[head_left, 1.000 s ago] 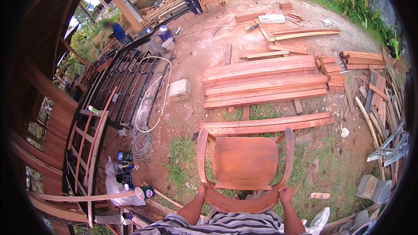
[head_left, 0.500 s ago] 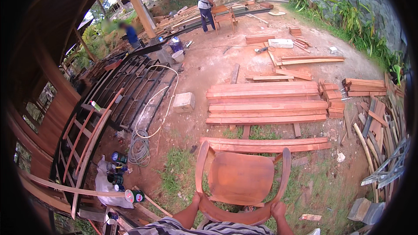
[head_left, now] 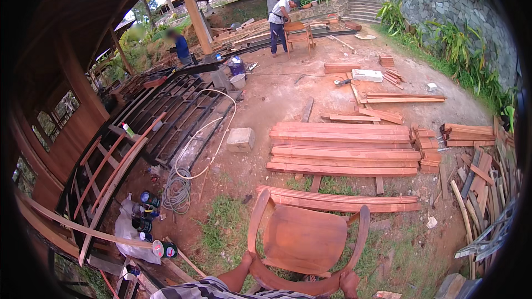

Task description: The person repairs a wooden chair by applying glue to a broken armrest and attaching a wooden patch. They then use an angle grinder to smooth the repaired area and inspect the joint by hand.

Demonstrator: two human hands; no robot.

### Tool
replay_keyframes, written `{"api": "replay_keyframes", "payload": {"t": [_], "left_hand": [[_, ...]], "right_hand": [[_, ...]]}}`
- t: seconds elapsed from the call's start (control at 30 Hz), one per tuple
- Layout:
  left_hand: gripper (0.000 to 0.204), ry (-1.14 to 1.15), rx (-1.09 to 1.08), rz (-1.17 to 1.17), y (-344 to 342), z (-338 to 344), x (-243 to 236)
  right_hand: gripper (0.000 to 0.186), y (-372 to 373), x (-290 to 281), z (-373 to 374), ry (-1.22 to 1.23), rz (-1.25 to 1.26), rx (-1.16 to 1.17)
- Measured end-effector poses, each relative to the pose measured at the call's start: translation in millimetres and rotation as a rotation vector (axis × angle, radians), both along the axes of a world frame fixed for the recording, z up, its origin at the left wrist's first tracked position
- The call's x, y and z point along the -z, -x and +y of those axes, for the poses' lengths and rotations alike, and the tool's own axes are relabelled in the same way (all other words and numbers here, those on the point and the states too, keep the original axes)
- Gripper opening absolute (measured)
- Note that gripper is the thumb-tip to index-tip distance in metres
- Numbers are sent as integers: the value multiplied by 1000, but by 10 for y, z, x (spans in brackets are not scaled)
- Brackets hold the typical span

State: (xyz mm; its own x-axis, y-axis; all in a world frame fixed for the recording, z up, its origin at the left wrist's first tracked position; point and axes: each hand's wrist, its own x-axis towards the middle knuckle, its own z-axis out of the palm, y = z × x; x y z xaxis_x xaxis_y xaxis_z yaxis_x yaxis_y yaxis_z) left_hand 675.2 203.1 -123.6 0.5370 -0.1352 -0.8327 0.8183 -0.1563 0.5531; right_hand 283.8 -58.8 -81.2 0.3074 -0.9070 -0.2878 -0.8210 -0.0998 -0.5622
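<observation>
A reddish wooden chair (head_left: 303, 239) with a curved back rail sits right in front of me, seat facing away. My left hand (head_left: 247, 258) grips the left end of its back rail. My right hand (head_left: 349, 282) grips the right end of that rail. Both forearms come in from the lower edge, over my striped shirt. The chair hangs over grass and dirt, just before a pair of long planks (head_left: 338, 200).
A stack of red planks (head_left: 343, 149) lies ahead on the dirt, with a concrete block (head_left: 240, 139) and coiled hose (head_left: 178, 191) to the left. Paint cans (head_left: 145, 213) stand lower left by wooden frames. Scrap timber piles at right. Two people work at the far side.
The view has tilted upward and shifted, so the chair and my hands sit lower in the picture. My grip on the back rail is unchanged.
</observation>
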Motion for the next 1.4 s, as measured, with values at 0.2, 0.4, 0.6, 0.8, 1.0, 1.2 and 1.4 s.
{"api": "replay_keyframes", "payload": {"t": [0.2,0.4,0.6,0.8,1.0,1.2,1.4], "left_hand": [[61,-52,-55,-43,-118,286,437],[25,-98,-29,77,-48,425,629],[30,-30,18,115,-196,431,435],[26,68,-168,181,98,414,435],[28,38,-113,75,-85,673,754],[29,55,-161,187,100,410,639],[29,-10,-132,105,-62,654,803]], "right_hand": [[32,-67,138,-11,-156,135,-90],[24,-71,5,90,-47,-58,59],[27,-146,128,79,-136,-169,48],[27,22,148,94,-140,-98,57],[26,-101,53,102,-137,-69,33],[24,-24,-67,22,-136,-16,46],[25,-123,-49,80,-154,-22,43]]}}
